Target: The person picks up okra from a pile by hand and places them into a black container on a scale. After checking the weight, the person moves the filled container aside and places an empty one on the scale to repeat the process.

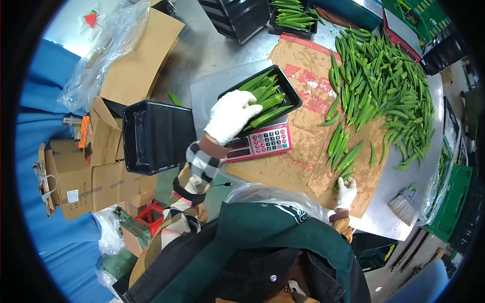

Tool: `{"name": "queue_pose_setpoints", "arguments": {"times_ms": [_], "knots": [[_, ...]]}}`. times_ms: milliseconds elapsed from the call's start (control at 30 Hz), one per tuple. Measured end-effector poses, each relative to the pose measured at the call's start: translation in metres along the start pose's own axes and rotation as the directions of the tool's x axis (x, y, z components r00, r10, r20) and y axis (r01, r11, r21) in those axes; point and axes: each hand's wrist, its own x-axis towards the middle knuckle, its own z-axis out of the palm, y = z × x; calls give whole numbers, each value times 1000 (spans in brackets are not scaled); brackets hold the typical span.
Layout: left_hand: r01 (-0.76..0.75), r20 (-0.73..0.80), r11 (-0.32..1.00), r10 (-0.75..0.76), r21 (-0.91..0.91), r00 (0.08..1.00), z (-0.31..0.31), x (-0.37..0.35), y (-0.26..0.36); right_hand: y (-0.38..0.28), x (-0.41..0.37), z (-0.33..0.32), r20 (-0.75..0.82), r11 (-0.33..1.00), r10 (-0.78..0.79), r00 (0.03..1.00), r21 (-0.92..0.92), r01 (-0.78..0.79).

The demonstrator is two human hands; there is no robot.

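Our left hand (231,116), in a white knit glove, lies with its fingers spread over the near end of the okra pods (268,98) in a shallow black plastic tray (289,84). It presses down on them and is not closed round any one pod. The tray sits slantwise on the flat steel platter of a red scale (262,141), whose keypad faces us just below the hand.

Well apart to the right, our right hand (346,192), gloved the same way, is curled round the lower ends of a few loose pods (346,159) on a worn brown cardboard sheet (303,166). We cannot tell how tightly it grips.

The pods are slim, ridged and tapered, and bright green. Beyond the right hand a big heap of okra (384,86) spreads across the cardboard and onto the dull metal surface (212,45).

Left of the scale a ribbed black crate (156,136) stands on its side. Beside it are stacked brown cartons (76,177) and a crumpled clear plastic bag (101,55). A small hand brush (402,207) lies near the surface's right edge.
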Motion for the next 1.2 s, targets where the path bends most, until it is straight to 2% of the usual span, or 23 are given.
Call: {"name": "queue_pose_setpoints", "arguments": {"times_ms": [33, 100, 133, 200, 233, 400, 500, 567, 633, 700, 767, 800, 833, 900, 933, 967, 1000, 1033, 1067, 1100, 1133, 1167, 1200], "knots": [[46, -50, 993, -51, -106, 997, -8, -4, -2, -8, -2, 0, -10, 1000, -2, 1000, -23, 2], [-51, -253, 998, 40, -37, 967, -18, -5, -22, -6, -1, 2, -13, 1000, -16, 1000, -10, 16], [-2, -289, 990, -39, -142, 957, -24, -5, -31, -3, 0, 2, -7, 1000, -19, 1000, -6, 19], [103, -312, 945, -203, -310, 928, -38, -6, -39, -2, 1, 2, 2, 1000, -17, 1000, 21, 17], [93, -334, 921, -229, -377, 914, -39, -5, -48, -1, 1, 2, 6, 999, -10, 1000, 44, 10], [110, -349, 940, -226, -322, 909, -42, -7, -46, -2, 1, 1, 29, 991, 1, 1000, 132, -4], [34, -309, 976, -102, -217, 946, -18, -3, -31, -5, 1, 1, 30, 991, 3, 1000, 136, -7], [-29, -293, 999, 32, 13, 956, 12, 1, -20, -6, 1, 1, 14, 995, -1, 1000, 100, -1], [42, -115, 931, 0, 363, 993, 32, 13, -6, 1, 4, -3, 75, 991, 17, 997, 134, -27], [5, -224, 936, 79, 353, 971, 37, 17, -11, 2, 3, -7, 49, 988, 7, 999, 154, -15], [-13, -339, 1000, 22, 28, 941, 28, 13, -15, 1, -5, -15, -57, 989, -20, 998, 145, 28], [27, -323, 984, -85, -178, 943, 12, 11, -3, -13, -13, -28, -87, 993, -61, 994, -106, 52], [64, -229, 934, -152, -350, 962, -6, 10, 2, -26, -17, -36, -62, 995, -68, 996, -73, 64], [201, 41, 667, -248, -718, 968, -31, 6, 23, -55, -22, -40, -9, 997, -82, 997, -4, 82], [208, 92, 614, -215, -762, 972, -29, 4, 30, -79, -26, -35, 98, 963, -95, 991, 263, 66], [147, 77, 622, -137, -769, 988, -22, 0, 40, -95, -26, -27, 179, 901, -147, 973, 430, 57], [153, 134, 665, -81, -731, 988, -17, -6, 60, -143, -37, -29, 355, 904, -92, 930, 423, -71], [155, 191, 707, -29, -690, 981, -9, -14, 82, -172, -45, -25, 473, 822, -135, 871, 545, -168], [105, 232, 669, 104, -736, 967, 18, -22, 86, -200, -56, -19, 541, 765, -188, 820, 604, -223], [172, 372, 723, 126, -670, 920, 36, -35, 101, -216, -65, -14, 601, 703, -249, 760, 651, -285], [-80, 234, 763, 294, -642, 927, 80, -53, 105, -202, -65, -10, 666, 778, -275, 693, 577, -247], [-325, 109, 753, 462, -572, 880, 90, -60, 116, -201, -68, -6, 730, 843, -288, 620, 500, -197], [-166, 219, 759, 378, -630, 899, 90, -63, 112, -210, -79, -10, 684, 821, -239, 689, 521, -232]]}}
